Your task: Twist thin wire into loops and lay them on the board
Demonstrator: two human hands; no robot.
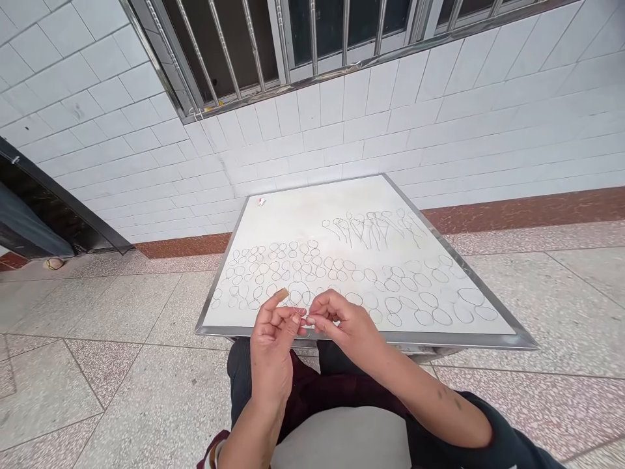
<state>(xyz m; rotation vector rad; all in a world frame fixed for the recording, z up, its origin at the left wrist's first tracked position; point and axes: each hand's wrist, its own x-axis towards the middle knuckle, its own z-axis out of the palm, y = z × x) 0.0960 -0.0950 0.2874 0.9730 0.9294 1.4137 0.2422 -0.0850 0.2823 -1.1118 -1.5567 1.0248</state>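
Both hands meet over the front edge of a white tabletop with a grey metal rim. My left hand pinches something small and thin between thumb and fingers, and a tan wrap covers one fingertip. My right hand pinches at the same spot, its fingertips almost touching the left ones. What they hold is too small to make out; a faint thin loop shows just below the fingertips. Rows of thin dark wire-like loops lie on the tabletop, some in joined groups. Loops with long tails lie bunched farther back.
A small white and red item sits at the table's back left corner. Behind the table stands a white tiled wall with a barred window. A round object lies on the floor at the far left.
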